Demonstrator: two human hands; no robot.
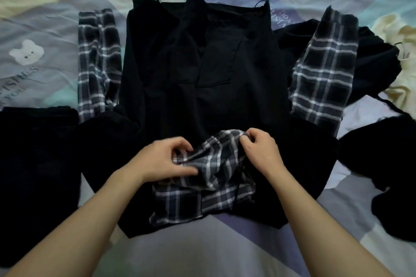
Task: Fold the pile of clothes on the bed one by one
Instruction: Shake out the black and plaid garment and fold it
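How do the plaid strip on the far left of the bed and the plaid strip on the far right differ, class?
The left plaid strip looks narrower and creased lengthwise; the right plaid strip lies broader and flatter. The left one runs nearly straight up the bed; the right one slants, its far end leaning inward. The right one overlaps a dark garment; the left lies mostly on the bedsheet. Both share the same dark check with white lines.

A home bedroom, this: a pastel patchwork bedsheet [67, 2] with a white cartoon bear print [26, 51] at nine o'clock, rumpled dark clothes [198, 63] spread over it.
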